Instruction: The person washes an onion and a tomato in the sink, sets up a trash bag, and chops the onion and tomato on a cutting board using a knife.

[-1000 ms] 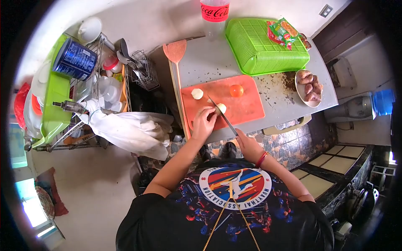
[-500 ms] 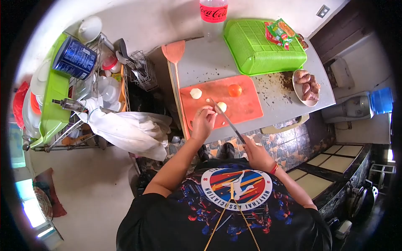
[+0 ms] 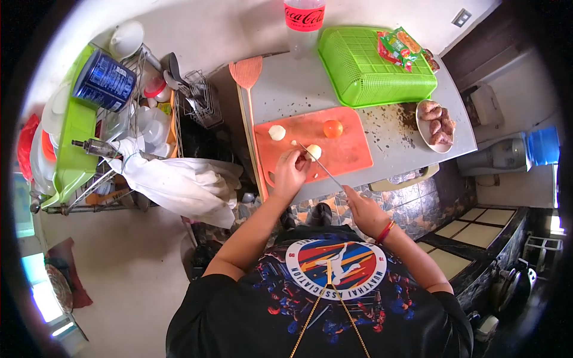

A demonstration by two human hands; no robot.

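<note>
My right hand is closed round the handle of a knife, whose blade slants up and left over the orange-red cutting board. On the board's near side, my left hand has its fingers pressed together beside the blade tip; what they pinch, if anything, is hidden. A pale peeled bulb, like an onion, lies just beyond the blade. Another whitish bulb sits farther left, with a small pale piece between them. A tomato rests near the board's far edge.
A fly swatter lies along the table's left side. Behind the board stand a green basket turned upside down, with packets on top, and a Coca-Cola bottle. A plate of meat pieces is at right. A dish rack stands left.
My right hand and the knife handle have shifted slightly, and the blade lies a little differently across the bulb. My left hand stays by the blade tip.
</note>
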